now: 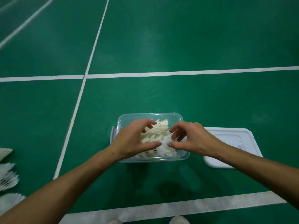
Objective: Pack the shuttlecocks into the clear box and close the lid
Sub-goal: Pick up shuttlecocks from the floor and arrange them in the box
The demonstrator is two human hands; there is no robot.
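A clear plastic box (151, 114) stands open on the green court floor, filled with several white feather shuttlecocks (159, 131). My left hand (131, 141) hovers over the left side of the pile, fingers curved and spread, fingertips on the feathers. My right hand (192, 138) comes in from the right the same way, its thumb and fingers bent over the pile. The two thumbs nearly meet above a white shuttlecock (164, 146) near the front. Neither hand clearly grips anything. The white lid (233, 143) lies flat on the floor right of the box, partly under my right forearm.
More loose shuttlecocks (8, 177) lie on the floor at the far left edge. White court lines (178, 73) cross the floor behind and in front of the box. The tips of my shoes (178, 220) show at the bottom.
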